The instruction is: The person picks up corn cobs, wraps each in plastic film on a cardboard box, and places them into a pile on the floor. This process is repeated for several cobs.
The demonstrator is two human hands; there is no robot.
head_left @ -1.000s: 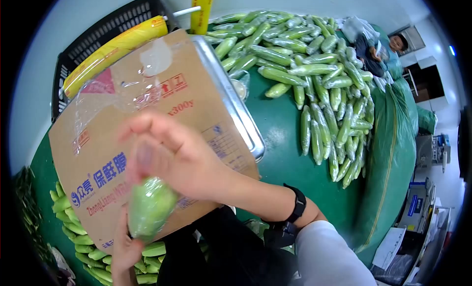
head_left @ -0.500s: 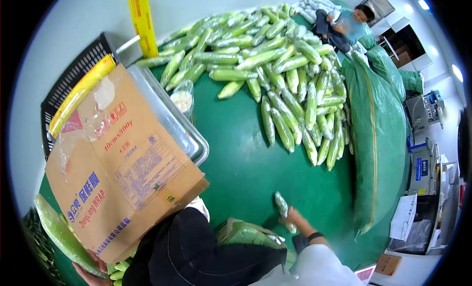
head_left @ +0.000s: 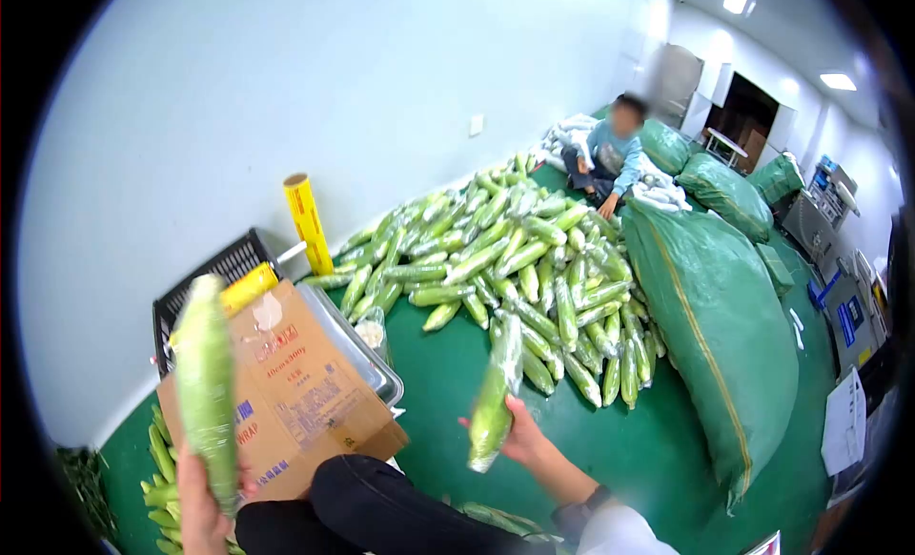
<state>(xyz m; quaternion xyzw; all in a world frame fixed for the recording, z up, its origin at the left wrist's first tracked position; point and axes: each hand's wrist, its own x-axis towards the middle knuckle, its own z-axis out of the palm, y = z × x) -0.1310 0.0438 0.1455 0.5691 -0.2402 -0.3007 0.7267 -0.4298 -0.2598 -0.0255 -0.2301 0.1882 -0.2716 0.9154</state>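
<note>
My left hand [head_left: 202, 498] grips the lower end of an ear of corn [head_left: 205, 383] in pale green husk, held upright close to the camera in front of the cardboard box. At centre, my right hand [head_left: 522, 433] is closed round a second ear of corn [head_left: 496, 402], which has shiny clear film on it and tilts up toward the pile. Beyond it lies a large heap of film-wrapped ears of corn [head_left: 534, 259] on the green floor.
A cardboard box [head_left: 315, 379] leans by my knees, beside a metal tray [head_left: 381, 369] and a black crate [head_left: 205, 274]. A yellow film roll [head_left: 307, 226] stands by the wall. Right of the heap lies a big green sack [head_left: 705, 336]. Another person [head_left: 615, 154] sits at the back.
Both hands have risen with an ear of corn in each: the left from beside the box, the right from low over the floor toward the heap. The camera view has tilted up.
</note>
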